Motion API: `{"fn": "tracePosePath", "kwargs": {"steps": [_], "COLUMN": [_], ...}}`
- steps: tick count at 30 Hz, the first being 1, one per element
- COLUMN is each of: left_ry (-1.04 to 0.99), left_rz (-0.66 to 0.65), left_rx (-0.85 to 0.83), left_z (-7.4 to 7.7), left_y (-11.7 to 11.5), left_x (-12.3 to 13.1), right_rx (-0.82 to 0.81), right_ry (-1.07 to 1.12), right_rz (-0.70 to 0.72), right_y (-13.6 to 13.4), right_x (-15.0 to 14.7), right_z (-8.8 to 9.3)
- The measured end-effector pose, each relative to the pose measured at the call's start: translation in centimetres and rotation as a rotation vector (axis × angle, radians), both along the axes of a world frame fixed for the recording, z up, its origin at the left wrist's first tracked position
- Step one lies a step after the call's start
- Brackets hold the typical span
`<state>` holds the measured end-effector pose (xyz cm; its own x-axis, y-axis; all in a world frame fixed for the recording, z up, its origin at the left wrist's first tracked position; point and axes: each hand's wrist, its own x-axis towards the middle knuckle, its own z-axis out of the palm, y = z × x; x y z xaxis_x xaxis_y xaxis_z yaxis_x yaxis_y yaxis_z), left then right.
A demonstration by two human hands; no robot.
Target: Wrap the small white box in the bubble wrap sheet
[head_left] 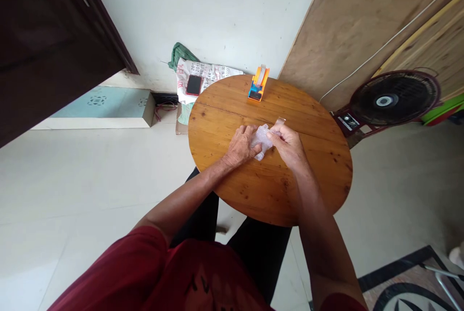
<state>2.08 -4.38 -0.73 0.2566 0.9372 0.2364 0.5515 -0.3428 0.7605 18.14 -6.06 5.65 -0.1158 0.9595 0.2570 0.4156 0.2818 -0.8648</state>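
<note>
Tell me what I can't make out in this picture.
In the head view:
Anything inside the plastic: its folds, the left hand and the right hand hide it.
The sack's smaller print: too small; the phone covers part of the sack.
The shirt's full print: cut off by the bottom edge.

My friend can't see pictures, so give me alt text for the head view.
A left hand rests on crumpled plastic while the right hand pinches its side, on a round wooden table. An orange tape dispenser stands near the far edge; a fan is off to the right.
</note>
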Motion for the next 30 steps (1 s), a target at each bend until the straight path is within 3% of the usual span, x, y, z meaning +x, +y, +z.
{"fn": "tracePosePath", "kwargs": {"steps": [6, 12, 23, 30], "left_ry": [-0.013, -0.162, -0.283, -0.154], "left_rz": [-0.118, -0.176, -0.470, -0.565], "left_rx": [0.006, -0.094, -0.333, -0.216], "left_z": [0.0, -0.3, 1.3, 1.3], "left_y": [0.3, 0.8, 1.6, 1.4], "left_x": [-0.1, -0.2, -2.8, -4.8], "right_rx": [0.078, 0.085, 0.186, 0.380], "right_ry": [-0.076, -0.131, -0.262, -0.349], "right_rz": [-0.064, -0.088, -0.100, -0.047], "right_y": [-2.1, -3.3, -4.8, -5.9], "right_x": [-0.7, -0.9, -1.5, -2.4], "right_z": [-0.7, -1.8, -3.5, -5.1]}}
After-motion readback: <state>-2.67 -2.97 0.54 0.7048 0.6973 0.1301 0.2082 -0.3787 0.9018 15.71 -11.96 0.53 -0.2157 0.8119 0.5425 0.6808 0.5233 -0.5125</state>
